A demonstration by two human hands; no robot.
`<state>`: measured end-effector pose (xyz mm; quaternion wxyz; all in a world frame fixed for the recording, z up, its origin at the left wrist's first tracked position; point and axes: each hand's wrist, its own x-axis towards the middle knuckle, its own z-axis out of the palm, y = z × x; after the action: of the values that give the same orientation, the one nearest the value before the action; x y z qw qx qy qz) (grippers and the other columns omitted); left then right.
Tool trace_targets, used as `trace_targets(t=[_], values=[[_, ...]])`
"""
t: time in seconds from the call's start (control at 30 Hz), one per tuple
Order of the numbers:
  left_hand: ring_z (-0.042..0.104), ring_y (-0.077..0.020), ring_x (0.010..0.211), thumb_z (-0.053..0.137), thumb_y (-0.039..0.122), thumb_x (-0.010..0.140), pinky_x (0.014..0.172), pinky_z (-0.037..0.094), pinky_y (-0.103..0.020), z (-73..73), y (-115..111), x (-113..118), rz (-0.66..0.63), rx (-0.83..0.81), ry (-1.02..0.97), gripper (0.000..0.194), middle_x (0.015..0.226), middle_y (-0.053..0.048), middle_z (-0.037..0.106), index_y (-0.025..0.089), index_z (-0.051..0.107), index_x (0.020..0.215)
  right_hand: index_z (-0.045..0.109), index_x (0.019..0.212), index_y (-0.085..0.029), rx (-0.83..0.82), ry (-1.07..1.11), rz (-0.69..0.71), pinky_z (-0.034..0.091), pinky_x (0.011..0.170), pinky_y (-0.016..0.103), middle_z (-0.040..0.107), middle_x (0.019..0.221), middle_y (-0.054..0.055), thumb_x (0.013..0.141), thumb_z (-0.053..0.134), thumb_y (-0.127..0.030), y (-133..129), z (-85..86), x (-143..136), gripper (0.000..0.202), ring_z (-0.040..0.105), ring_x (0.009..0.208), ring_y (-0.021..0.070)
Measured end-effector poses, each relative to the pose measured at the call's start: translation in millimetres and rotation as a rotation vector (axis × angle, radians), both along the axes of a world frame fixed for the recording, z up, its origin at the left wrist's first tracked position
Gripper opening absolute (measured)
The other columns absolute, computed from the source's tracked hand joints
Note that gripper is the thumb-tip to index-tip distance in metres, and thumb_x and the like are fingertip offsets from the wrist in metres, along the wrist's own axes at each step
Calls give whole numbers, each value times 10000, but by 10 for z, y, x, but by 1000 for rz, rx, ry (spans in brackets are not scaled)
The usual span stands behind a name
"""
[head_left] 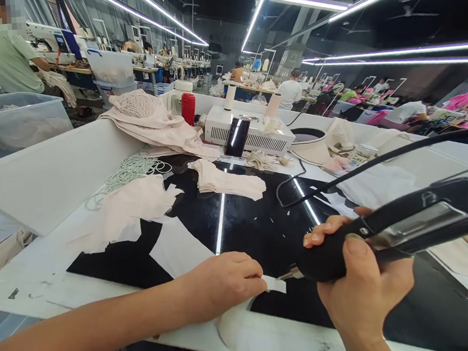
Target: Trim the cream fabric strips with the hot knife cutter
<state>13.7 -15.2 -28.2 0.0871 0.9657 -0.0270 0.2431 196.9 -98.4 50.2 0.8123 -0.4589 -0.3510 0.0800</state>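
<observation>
My right hand (360, 284) grips a black handheld cutting tool (390, 230) whose metal tip (288, 274) points left, down at the glossy black worktop (263, 233). My left hand (222, 283) presses down on the worktop's front edge and pinches a small white fabric piece (275, 284), which lies right at the tool's tip. The tool's black cord (380, 158) arcs away to the right and loops on the table.
Pale pink fabric pieces (134, 206) and a folded stack (226, 180) lie on the table, with white elastic rings (129, 171), a white machine (250, 133) with a phone leaning on it, and a red bottle (188, 108). A person in green (0, 51) stands far left by a plastic bin (16, 121).
</observation>
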Motion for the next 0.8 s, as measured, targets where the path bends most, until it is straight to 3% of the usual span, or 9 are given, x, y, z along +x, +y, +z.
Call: trace_targets(t=[0.2, 0.37, 0.63, 0.8], values=[[676, -192, 1018, 636, -45, 1017, 937, 581, -297, 14, 12, -16, 1, -24, 19, 212, 1086, -52, 736, 146, 691, 1090, 692, 1103, -244, 26, 43, 75, 586, 515, 298, 697, 747, -37, 763, 895, -357, -69, 58, -50, 411, 628, 559, 167], [687, -193, 1017, 591, -24, 1059, 943, 567, -293, 16, 8, -22, 8, -35, 40, 201, 1090, -58, 737, 155, 678, 1090, 699, 1125, -245, 37, 9, 143, 587, 511, 312, 702, 778, -26, 808, 944, -436, -74, 2, -94, 444, 641, 565, 173], [699, -193, 1049, 629, -24, 1040, 943, 574, -291, -1, 6, -28, 18, -41, 35, 201, 1145, -70, 739, 154, 680, 1116, 698, 1125, -248, 33, -4, 127, 596, 518, 317, 707, 779, -32, 847, 902, -344, -57, -8, -120, 358, 658, 566, 173], [706, -204, 1084, 608, -27, 1044, 966, 581, -304, -15, 19, -33, -1, -44, 45, 218, 1159, -72, 748, 156, 678, 1138, 687, 1108, -235, 33, 29, 71, 578, 503, 306, 703, 747, -33, 769, 935, -391, -96, 19, -76, 448, 639, 550, 174]])
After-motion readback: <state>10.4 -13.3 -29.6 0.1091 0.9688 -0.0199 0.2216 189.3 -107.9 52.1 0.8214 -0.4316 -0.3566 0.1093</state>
